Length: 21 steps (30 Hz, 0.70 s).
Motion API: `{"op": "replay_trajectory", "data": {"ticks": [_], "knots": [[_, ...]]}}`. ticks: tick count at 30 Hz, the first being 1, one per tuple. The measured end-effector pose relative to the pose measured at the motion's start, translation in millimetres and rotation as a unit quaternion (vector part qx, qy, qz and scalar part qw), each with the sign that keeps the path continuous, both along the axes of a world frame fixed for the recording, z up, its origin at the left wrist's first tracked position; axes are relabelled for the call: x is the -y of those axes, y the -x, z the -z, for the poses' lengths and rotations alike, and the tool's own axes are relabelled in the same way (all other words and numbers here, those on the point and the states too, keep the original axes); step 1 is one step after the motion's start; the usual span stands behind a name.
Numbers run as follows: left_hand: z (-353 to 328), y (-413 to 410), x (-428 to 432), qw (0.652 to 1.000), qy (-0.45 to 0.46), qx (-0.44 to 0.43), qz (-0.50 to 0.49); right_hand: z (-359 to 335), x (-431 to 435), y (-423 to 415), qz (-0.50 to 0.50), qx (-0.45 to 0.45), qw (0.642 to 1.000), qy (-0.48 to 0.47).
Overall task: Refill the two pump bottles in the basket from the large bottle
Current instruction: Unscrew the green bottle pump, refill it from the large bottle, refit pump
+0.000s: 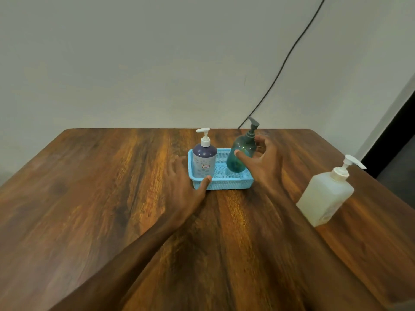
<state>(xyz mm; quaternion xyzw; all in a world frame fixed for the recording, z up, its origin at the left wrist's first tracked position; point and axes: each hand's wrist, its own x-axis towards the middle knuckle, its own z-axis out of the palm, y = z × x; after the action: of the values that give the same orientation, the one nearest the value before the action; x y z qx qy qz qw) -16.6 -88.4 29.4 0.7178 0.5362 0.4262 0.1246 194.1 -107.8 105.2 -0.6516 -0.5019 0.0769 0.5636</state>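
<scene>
No text can be read with certainty. The purple pump bottle [204, 161], standing in the left end of the basket [233, 185] near the desk's [89, 198] far edge, carries a small white sticker with a red border [206, 167]; its marks are too small to make out. The large bottle [325, 196] by the desk's right edge bears a faint, illegible label.

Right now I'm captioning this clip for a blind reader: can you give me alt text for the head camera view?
A person's right hand grasps a tilted teal pump bottle in a light blue basket on a wooden table, while the left hand steadies the basket's near left corner. A purple pump bottle stands upright in the basket, and a large whitish pump bottle sits apart at the right.
</scene>
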Motion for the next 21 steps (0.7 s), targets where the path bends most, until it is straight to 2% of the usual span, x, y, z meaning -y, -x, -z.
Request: {"op": "replay_trajectory", "data": {"ticks": [2, 3, 5, 7, 11, 14, 21], "knots": [[-12.4, -4.9, 26.9, 0.996, -0.082, 0.015, -0.032, -11.4, 30.4, -0.6, -0.003, 0.003, 1.0, 0.003], [-17.9, -10.1, 40.0, 0.994, -0.097, 0.047, -0.014, -12.7, 45.6, -1.8, -0.007, -0.001, 1.0, 0.019], [-28.4, -25.2, 59.4, 0.987, -0.071, 0.126, 0.073, -7.5, 74.9, -3.6, -0.03, -0.023, 0.998, 0.055], [-39.2, -42.5, 69.5, 0.974, -0.018, 0.164, 0.157, 4.4, 99.2, -4.6, -0.056, -0.029, 0.994, 0.089], [-51.5, -69.6, 71.5, 0.953, 0.112, 0.068, 0.272, 28.5, 133.3, -3.1, -0.084, -0.035, 0.984, 0.156], [-48.9, -79.4, 73.9, 0.93, 0.124, 0.011, 0.347, 37.5, 141.5, -7.9, -0.098, -0.015, 0.982, 0.16], [-42.1, -77.3, 75.3, 0.917, 0.113, 0.076, 0.374, 41.2, 140.1, -23.1, -0.139, -0.028, 0.973, 0.182]]}}
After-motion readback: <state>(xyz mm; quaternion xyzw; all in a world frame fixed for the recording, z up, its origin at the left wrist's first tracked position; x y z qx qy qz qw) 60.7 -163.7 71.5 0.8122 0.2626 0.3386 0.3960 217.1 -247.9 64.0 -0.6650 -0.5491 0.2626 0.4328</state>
